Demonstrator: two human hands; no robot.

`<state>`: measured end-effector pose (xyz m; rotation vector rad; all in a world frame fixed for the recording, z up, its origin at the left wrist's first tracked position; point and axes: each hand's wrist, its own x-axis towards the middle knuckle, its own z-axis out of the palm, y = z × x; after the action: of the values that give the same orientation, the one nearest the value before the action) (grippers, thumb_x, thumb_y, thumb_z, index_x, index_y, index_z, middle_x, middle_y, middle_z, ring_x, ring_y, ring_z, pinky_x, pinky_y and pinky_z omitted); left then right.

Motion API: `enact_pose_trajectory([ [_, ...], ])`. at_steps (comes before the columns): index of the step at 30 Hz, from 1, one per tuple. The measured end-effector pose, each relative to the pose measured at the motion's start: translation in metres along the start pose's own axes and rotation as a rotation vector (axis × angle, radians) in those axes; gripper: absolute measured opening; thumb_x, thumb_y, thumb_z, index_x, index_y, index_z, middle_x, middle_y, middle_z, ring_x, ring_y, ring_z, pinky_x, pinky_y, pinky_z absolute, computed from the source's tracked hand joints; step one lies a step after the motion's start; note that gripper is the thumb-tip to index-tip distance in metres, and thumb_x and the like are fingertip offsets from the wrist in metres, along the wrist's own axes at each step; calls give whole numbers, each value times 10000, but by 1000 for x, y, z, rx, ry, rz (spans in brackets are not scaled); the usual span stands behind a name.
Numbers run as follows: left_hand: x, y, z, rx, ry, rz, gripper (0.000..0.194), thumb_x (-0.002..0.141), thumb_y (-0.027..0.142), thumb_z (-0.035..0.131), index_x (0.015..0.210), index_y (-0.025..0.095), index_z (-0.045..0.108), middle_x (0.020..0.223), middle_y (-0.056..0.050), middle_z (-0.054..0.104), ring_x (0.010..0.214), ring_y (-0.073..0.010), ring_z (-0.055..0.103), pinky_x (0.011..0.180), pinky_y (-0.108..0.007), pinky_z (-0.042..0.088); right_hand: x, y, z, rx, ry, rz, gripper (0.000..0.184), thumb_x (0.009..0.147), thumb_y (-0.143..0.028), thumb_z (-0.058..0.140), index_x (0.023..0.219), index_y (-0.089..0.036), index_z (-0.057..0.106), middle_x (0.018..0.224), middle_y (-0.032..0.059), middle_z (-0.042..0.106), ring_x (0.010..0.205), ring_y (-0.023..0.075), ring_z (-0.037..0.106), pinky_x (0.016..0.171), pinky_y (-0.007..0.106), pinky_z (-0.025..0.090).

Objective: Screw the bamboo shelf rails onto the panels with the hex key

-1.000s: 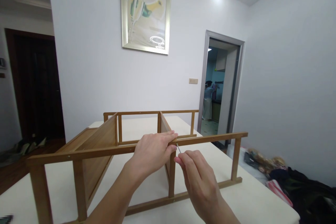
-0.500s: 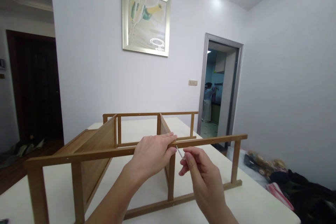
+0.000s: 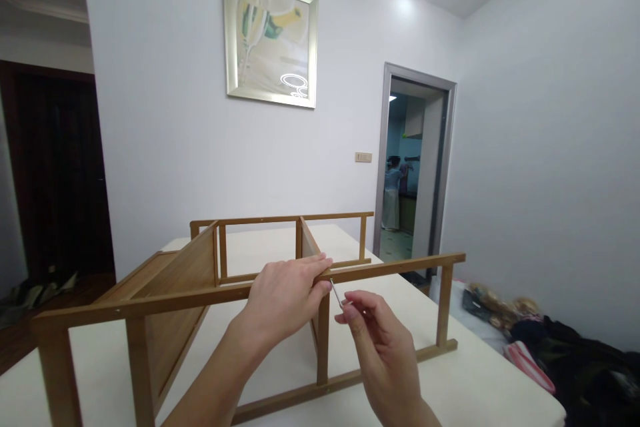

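Observation:
A brown wooden shelf unit (image 3: 395, 270) lies on its side, its slatless panels standing on edge between two side frames. My left hand (image 3: 287, 290) grips the near upper rail where the middle panel joins it, fingers over the top and thumb on the near face. In my right hand (image 3: 383, 340), thumb and fingertips pinch the short arm of a metal hex key (image 3: 337, 293). The key's long arm slants up to the rail joint beside my left thumb. Its upper tip meets the wood there; the fastener itself is too small to make out.
The shelf stands on a white table (image 3: 490, 390). Dark clothes and a pink striped item (image 3: 529, 367) lie in a heap to the right. Beyond the doorway (image 3: 385, 147) a person stands in another room. A framed picture (image 3: 270, 33) hangs on the wall.
My right hand has turned the hex key a little, its lower end now pinched closer in the fingertips. My left hand keeps its place on the rail. The whole view has shifted slightly.

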<state>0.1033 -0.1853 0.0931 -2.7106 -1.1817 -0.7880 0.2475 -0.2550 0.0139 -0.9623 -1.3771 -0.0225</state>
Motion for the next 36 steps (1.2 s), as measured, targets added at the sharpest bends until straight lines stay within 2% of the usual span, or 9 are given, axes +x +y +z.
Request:
enact_pose_trajectory([
  [3,0,0,1,1,5,0,382,908,353,447,1248,413,610,1325,90,610,1129,-221,639,923,-361,512,1,3,-2,-191,56,-276,178,902,-129,578,1061,-203,605,915,60,673,849,172,668,747,295,574],
  [6,0,-1,2,3,6,3,377,912,362,445,1247,414,611,1328,88,608,1134,-222,637,924,-366,513,2,5,-3,-315,86,-412,216,871,-56,601,1041,-189,602,891,57,650,841,163,639,757,293,551],
  [9,0,-1,2,2,9,10,375,915,366,442,1249,413,606,1329,88,608,1132,-225,639,924,-383,515,1,4,-2,-356,77,-425,183,864,-41,603,981,-182,598,837,45,624,790,154,617,725,290,534],
  [13,0,0,0,4,3,7,375,917,361,442,1251,411,606,1329,81,610,1129,-223,641,926,-381,515,0,1,0,-298,47,-343,132,890,-66,563,900,-197,574,780,22,591,737,145,591,662,281,512],
  [17,0,0,1,11,1,-3,376,915,359,446,1250,414,607,1329,80,610,1138,-223,636,914,-371,519,1,-2,0,-249,80,-290,192,890,-88,574,1042,-204,576,808,23,606,716,143,589,646,277,519],
  [23,0,-1,3,10,17,7,372,913,371,451,1249,422,603,1328,90,608,1146,-225,631,913,-372,518,1,-6,-4,-186,-81,-334,323,900,-16,488,1119,-227,596,895,51,639,831,159,628,719,280,545],
  [28,0,-2,3,10,19,14,379,915,368,438,1254,416,600,1328,101,603,1130,-234,640,903,-389,525,0,-6,-10,-226,-189,-390,445,890,8,459,1266,-220,529,937,68,641,860,165,631,750,292,561],
  [32,-1,-1,2,9,15,12,382,914,363,437,1255,412,600,1335,97,600,1134,-232,638,908,-393,523,1,-3,-14,-307,-189,-451,466,879,18,482,1283,-210,514,954,76,644,871,174,632,765,308,565],
  [36,-1,-1,2,8,2,10,388,913,358,438,1262,399,602,1340,80,599,1139,-225,634,934,-376,507,1,-2,-14,-386,-177,-472,398,891,-21,508,1250,-192,523,897,70,646,800,179,630,698,315,556],
])
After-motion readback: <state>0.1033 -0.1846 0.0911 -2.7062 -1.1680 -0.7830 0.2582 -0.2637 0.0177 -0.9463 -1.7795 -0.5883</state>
